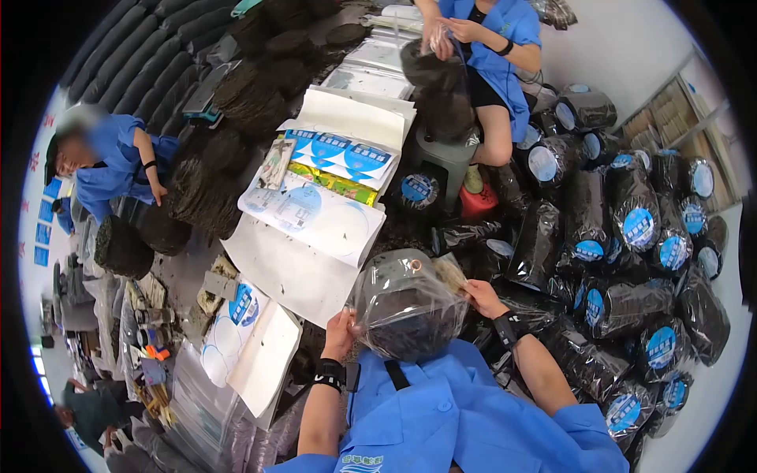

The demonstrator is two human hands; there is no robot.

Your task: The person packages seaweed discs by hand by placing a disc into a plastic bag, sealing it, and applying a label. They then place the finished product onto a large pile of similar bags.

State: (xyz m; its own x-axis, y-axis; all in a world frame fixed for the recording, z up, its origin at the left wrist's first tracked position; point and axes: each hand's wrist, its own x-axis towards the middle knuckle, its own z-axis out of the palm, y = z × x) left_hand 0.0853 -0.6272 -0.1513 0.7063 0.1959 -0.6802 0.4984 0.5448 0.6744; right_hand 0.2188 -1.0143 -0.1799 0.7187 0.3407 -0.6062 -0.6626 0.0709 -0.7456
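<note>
Wrapped dark bundles (583, 229) with round blue labels lie heaped to the right of the right hand (485, 299). White paper sheets (296, 264) are spread beyond the left hand (340, 334), with dark round stacks (203, 193) farther to the left. A co-worker (505, 35) in blue works beyond both hands. Between the hands, a clear plastic bag (382, 296) covers a dark round bundle (410, 335). Blue-printed labels (335, 150) lie beyond the left hand. The left hand pinches the bag's left edge; the right hand grasps its right side, where a tan piece (448, 272), probably flat, is too blurred to identify.
</note>
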